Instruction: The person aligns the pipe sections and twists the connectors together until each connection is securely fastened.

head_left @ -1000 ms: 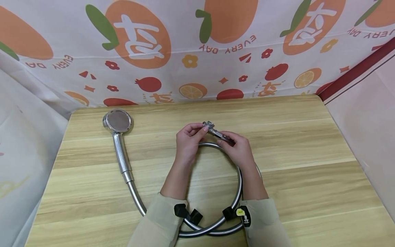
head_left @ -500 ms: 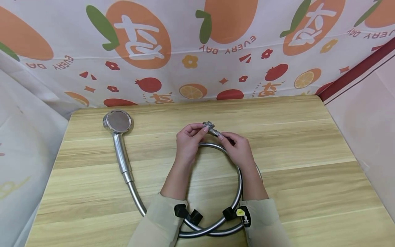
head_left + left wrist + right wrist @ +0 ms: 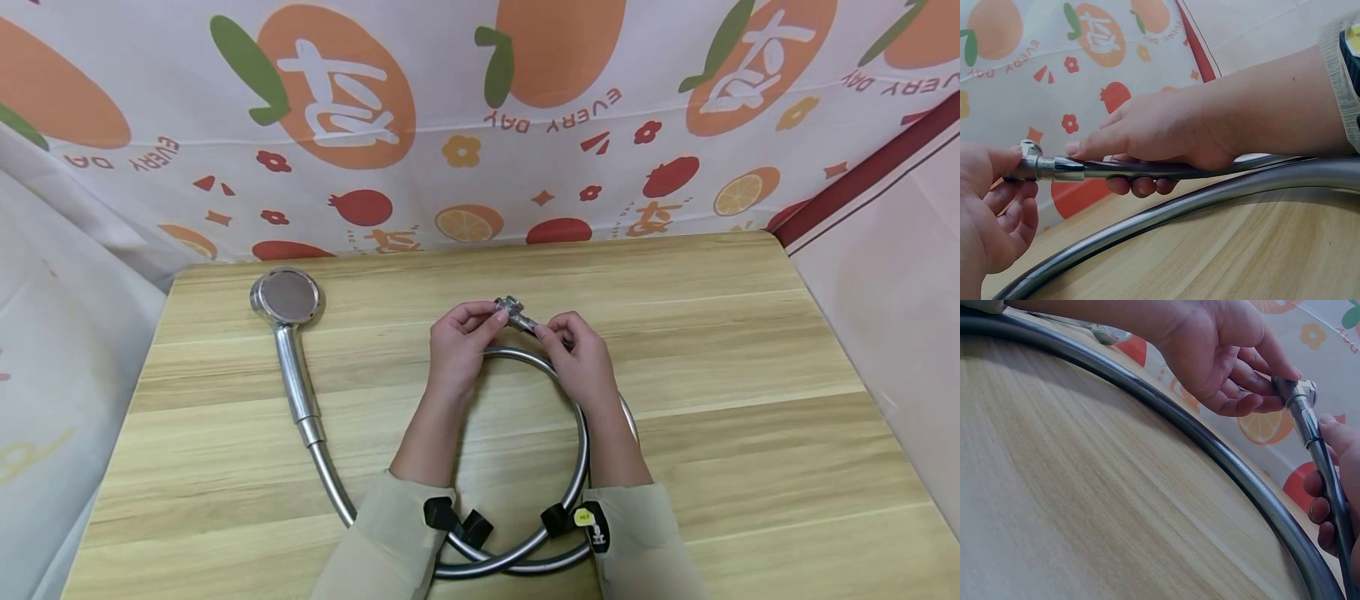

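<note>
My left hand (image 3: 456, 346) pinches a small chrome pipe fitting (image 3: 508, 307) between thumb and fingers, above the table. A shiny metal connector nut (image 3: 1069, 169) at the end of a thin dark hose (image 3: 1147, 169) meets the fitting's threaded neck; some thread shows beside it. Fingers of my right hand (image 3: 587, 362) curl around that hose just behind the nut, and the thumb lies along the nut's edge in the right wrist view. To the left lies a chrome shower head (image 3: 288, 296) with a round face, joined to a thicker metal hose (image 3: 330, 483).
The thick hose loops (image 3: 581, 446) under and between my forearms and crosses itself near the front. Black straps with blocks (image 3: 476, 527) sit at the sleeves. A wooden table (image 3: 750, 375) carries everything, with a fruit-print curtain (image 3: 420, 108) behind it.
My right hand's thumb and fingers have shifted a little along the hose and around the nut, with the fingers lifted slightly. The left hand keeps the fitting nearly still.
</note>
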Available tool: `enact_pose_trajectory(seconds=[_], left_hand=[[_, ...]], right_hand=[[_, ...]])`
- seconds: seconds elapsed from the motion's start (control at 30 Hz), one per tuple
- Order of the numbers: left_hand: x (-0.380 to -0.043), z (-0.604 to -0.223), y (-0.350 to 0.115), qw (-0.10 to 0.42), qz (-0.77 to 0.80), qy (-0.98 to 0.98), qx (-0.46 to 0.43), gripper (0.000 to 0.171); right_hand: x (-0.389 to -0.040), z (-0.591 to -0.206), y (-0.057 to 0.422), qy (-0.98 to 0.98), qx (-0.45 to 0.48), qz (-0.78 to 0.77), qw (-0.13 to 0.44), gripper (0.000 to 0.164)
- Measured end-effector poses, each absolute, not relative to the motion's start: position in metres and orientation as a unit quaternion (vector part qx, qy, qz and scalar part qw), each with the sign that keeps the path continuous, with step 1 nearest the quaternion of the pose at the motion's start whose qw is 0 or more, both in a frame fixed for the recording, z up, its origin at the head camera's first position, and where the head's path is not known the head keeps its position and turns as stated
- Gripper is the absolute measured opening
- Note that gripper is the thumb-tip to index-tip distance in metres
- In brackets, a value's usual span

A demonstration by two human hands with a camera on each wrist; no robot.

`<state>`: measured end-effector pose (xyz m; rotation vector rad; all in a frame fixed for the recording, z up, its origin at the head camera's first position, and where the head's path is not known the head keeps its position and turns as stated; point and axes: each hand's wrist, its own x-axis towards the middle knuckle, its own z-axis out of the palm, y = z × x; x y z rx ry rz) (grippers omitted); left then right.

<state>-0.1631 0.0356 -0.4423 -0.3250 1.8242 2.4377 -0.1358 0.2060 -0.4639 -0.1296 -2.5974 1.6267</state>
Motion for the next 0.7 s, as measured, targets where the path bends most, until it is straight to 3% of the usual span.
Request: enact_pose_trajectory(seconds=[0.7], left_hand=[[-0.1636,-0.4443,0.0349,0.038,0.799,0.590,-0.107,0.015]], right_hand=[[-0.1335,-0.4633,0.2071,-0.833,-0.016,0.551,0.038,0.027]])
